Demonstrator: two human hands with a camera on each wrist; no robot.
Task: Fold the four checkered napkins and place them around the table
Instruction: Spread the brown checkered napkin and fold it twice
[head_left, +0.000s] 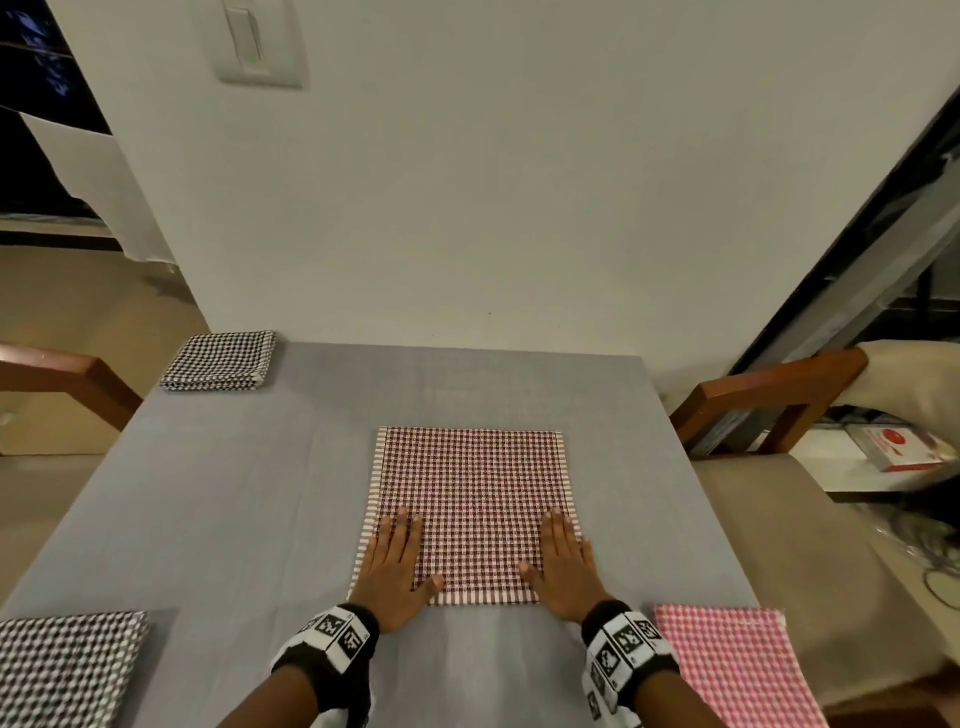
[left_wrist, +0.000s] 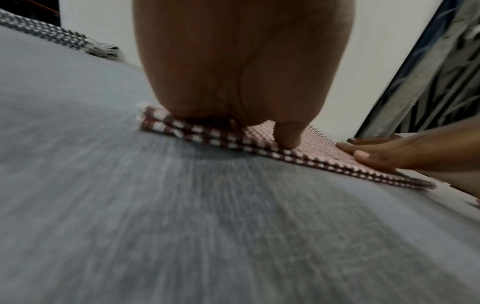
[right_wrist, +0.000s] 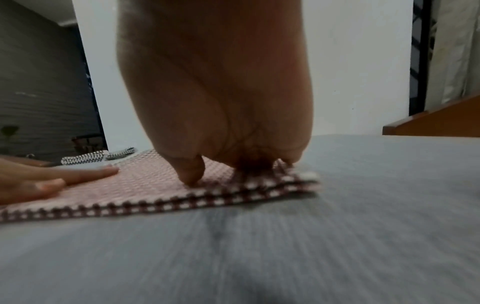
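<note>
A dark red checkered napkin (head_left: 470, 499) lies folded in layers in the middle of the grey table (head_left: 234, 493). My left hand (head_left: 397, 564) presses flat on its near left corner, fingers straight. My right hand (head_left: 563, 564) presses flat on its near right corner. The left wrist view shows the napkin's stacked edges (left_wrist: 259, 147) under my left palm (left_wrist: 239, 61). The right wrist view shows the same napkin (right_wrist: 145, 185) under my right palm (right_wrist: 215, 82). A black checkered napkin (head_left: 221, 361) sits folded at the far left corner. Another black one (head_left: 65, 670) lies near left, a pink one (head_left: 732, 665) near right.
A white wall (head_left: 467, 182) stands right behind the table's far edge. Wooden chairs flank the table, one at the left (head_left: 67, 376) and one at the right (head_left: 779, 395). A red and white box (head_left: 904, 447) lies on a low surface at the right.
</note>
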